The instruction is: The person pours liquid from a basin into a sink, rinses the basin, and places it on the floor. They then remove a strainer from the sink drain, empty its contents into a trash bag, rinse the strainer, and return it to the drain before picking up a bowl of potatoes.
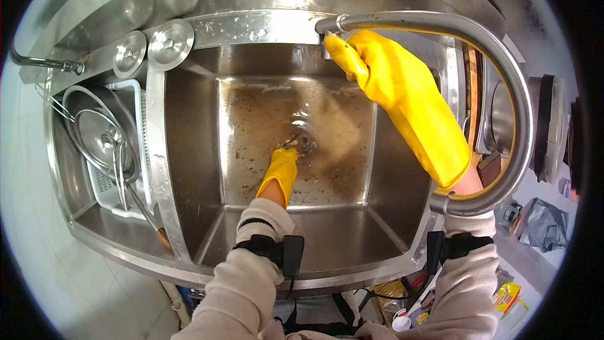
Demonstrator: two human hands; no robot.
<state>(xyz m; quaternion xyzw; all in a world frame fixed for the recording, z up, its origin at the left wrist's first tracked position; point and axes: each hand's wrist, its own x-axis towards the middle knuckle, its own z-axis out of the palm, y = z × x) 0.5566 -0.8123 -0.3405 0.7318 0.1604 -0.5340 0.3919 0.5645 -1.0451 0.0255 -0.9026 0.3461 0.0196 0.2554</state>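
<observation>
My left hand [282, 169], in a yellow rubber glove, reaches down to the floor of the steel sink [195, 151]. Its fingers are drawn together beside the drain [304, 143], with small dark scraps at the tips that I cannot make out. Murky brownish water and dark specks lie over the sink bottom. At the back rim, my right hand [371, 63], gloved in the same yellow, is closed at the base of the curved metal faucet [519, 107]. The glove hides any handle there. The faucet's pipe arches over my right forearm.
Two round metal lids [170, 44] rest on the back left ledge. In the left basin, a white plastic basket [143, 101] holds pans and utensils, one wooden handle [163, 238] sticking out. A second tap [69, 66] points over it. A pot [503, 113] stands at right.
</observation>
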